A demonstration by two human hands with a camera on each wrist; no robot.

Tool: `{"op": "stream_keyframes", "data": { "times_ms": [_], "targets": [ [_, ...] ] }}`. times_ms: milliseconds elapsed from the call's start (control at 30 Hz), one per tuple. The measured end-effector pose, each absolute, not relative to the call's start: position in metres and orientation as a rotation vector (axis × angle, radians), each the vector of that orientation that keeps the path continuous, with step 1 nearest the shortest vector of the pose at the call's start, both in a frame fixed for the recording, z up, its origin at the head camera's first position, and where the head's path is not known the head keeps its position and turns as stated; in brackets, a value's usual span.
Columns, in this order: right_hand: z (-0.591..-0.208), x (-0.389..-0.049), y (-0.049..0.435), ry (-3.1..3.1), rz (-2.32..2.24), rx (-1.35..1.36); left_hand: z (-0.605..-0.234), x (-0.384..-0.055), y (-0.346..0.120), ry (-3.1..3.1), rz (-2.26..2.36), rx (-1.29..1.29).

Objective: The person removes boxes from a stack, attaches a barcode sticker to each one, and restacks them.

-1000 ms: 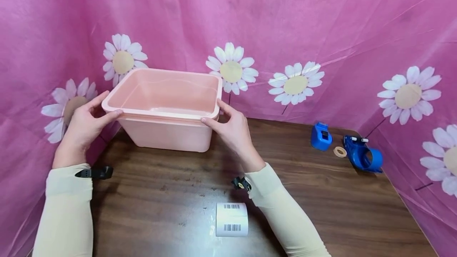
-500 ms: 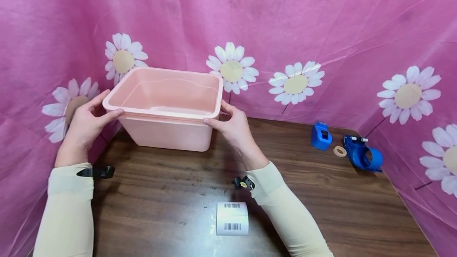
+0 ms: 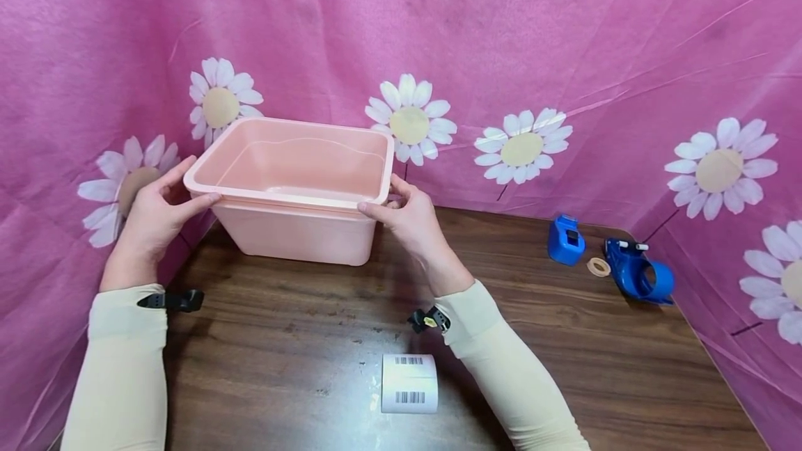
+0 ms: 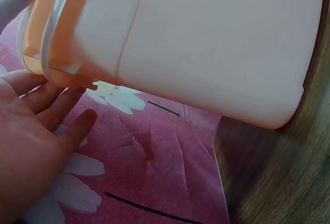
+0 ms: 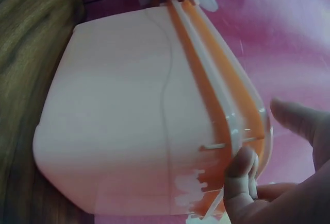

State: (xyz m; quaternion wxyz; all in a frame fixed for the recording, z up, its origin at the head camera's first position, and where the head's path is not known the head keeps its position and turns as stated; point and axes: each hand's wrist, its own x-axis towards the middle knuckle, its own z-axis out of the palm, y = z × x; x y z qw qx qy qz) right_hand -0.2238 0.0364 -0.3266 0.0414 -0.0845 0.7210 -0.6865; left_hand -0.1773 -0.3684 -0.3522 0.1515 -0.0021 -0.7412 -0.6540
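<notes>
A deep pink plastic bin (image 3: 301, 235) with rounded corners and a doubled rim stands upright at the back left of the table. My left hand (image 3: 156, 211) holds its left end, thumb over the front left corner of the rim. In the left wrist view the fingers (image 4: 38, 100) reach under the rim ridges. At the opposite end my right hand (image 3: 416, 228) grips the right corner. Its thumb lies at the front rim, and in the right wrist view curled fingers (image 5: 240, 175) sit against the rim's underside. The bin's inside shows only bare pink walls.
A white roll of barcode labels (image 3: 410, 383) lies near the front. At the back right are a blue tape dispenser (image 3: 566, 241), a small tan ring (image 3: 599, 267) and another blue dispenser (image 3: 639, 273). A pink flowered curtain (image 3: 476, 33) hangs behind the wooden table (image 3: 564, 367).
My right fingertips have shifted slightly outward at the bin's right rim. The bin and both hands otherwise keep nearly the same place, with only a small drift of the whole view.
</notes>
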Motion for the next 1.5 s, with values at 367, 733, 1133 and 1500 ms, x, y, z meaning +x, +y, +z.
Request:
{"op": "stream_keyframes", "data": {
  "times_ms": [367,733,1133,1500],
  "targets": [
    [-0.304,-0.242,0.036,1.893,-2.141,-0.02,-0.351,-0.179,-0.368,-2.243,-1.745,0.044],
    [-0.305,-0.253,0.031,1.965,-2.057,0.037,-0.352,-0.182,-0.367,-2.173,-1.838,-0.011],
    [-0.298,-0.257,0.022,2.037,-2.065,-0.007,-0.366,-0.185,-0.375,-2.346,-1.626,-0.061],
    [-0.292,-0.255,0.022,2.034,-2.112,-0.021,-0.371,-0.186,-0.376,-2.348,-1.597,-0.062]
  ]
}}
